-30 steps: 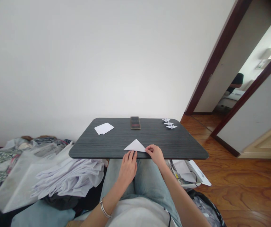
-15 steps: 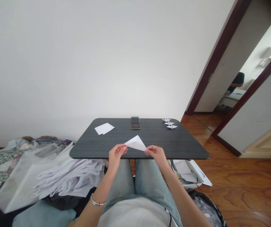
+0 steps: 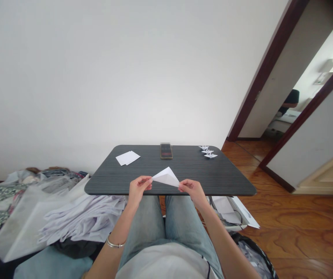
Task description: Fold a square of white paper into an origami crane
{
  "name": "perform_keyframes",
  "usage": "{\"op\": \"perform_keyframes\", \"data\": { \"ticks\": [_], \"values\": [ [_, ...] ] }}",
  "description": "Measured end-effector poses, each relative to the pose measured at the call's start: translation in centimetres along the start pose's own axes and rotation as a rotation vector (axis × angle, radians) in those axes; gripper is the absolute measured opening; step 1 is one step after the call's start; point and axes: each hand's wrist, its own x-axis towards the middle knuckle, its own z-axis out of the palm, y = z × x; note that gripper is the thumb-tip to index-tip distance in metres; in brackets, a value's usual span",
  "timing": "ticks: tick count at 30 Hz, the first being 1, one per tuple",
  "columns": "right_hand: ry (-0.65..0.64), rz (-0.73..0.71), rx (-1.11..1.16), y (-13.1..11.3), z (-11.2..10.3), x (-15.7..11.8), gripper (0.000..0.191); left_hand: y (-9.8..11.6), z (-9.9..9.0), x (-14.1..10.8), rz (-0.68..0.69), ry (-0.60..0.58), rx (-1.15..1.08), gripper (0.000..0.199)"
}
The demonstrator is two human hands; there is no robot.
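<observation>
A white sheet of paper [image 3: 166,177], folded into a triangle, is held above the near part of the dark table [image 3: 143,170]. My left hand [image 3: 139,186] pinches its left corner between thumb and fingers. The right corner is pinched by my right hand [image 3: 192,189]. The paper's peak points away from me, and a fold line runs across its face.
White paper sheets [image 3: 127,158] lie at the table's back left. A phone-like dark object [image 3: 166,151] sits at the back middle, its surface blurred. Three folded paper cranes [image 3: 208,152] stand at the back right. White cloth [image 3: 88,219] is piled at left; a person [image 3: 290,101] shows through the doorway.
My left hand has shifted slightly left, and its fingers now sit farther out at the paper's left corner. My right hand has hardly moved.
</observation>
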Motion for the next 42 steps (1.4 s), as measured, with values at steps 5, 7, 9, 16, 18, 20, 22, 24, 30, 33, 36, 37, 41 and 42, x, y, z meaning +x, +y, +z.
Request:
{"op": "perform_keyframes", "data": {
  "ticks": [5,7,9,16,18,20,22,24,30,33,36,37,41,42],
  "values": [
    [-0.017,0.007,0.0,0.0,-0.1,0.0,0.022,-0.1,-0.2,-0.1,-0.033,-0.024,-0.022,0.023],
    [-0.016,0.003,0.003,-0.1,-0.1,-0.1,0.022,0.0,-0.2,-0.2,-0.045,-0.035,-0.033,0.023],
    [-0.003,0.0,0.027,-0.3,0.1,-0.1,0.024,0.1,-0.1,-0.3,-0.055,-0.043,-0.04,0.024],
    [0.056,0.082,0.178,-0.6,0.6,-0.4,0.029,0.7,0.4,-0.8,-0.053,-0.018,-0.08,0.026],
    [0.098,0.074,0.197,-0.7,0.6,-0.4,0.026,1.0,0.7,-1.0,-0.053,-0.003,-0.103,0.027],
    [0.146,0.061,0.217,-0.7,0.7,-0.4,0.025,1.2,1.0,-1.2,-0.052,0.007,-0.123,0.029],
    [0.188,0.053,0.227,-0.8,0.8,-0.5,0.025,1.5,1.3,-1.4,-0.05,0.015,-0.131,0.031],
    [0.224,0.04,0.225,-0.9,0.9,-0.5,0.026,1.7,1.5,-1.6,-0.05,0.024,-0.133,0.035],
    [0.266,-0.06,0.159,-0.7,1.0,-0.4,0.026,1.9,1.8,-2.0,-0.05,0.048,-0.152,0.044],
    [0.283,-0.111,0.103,-0.6,0.9,-0.4,0.026,1.8,1.8,-2.0,-0.069,0.035,-0.164,0.048],
    [0.282,-0.13,0.072,-0.6,0.7,-0.4,0.028,1.8,1.7,-1.9,-0.089,0.031,-0.166,0.048],
    [0.273,-0.129,0.07,-0.7,0.7,-0.4,0.029,1.9,1.7,-1.9,-0.097,0.026,-0.159,0.047],
    [0.22,-0.11,0.1,-1.2,0.9,-0.7,0.027,2.5,1.7,-2.3,-0.157,-0.071,-0.073,0.036],
    [0.199,-0.098,0.106,-1.5,1.1,-0.8,0.027,2.7,1.7,-2.4,-0.166,-0.096,-0.05,0.033]
  ]
}}
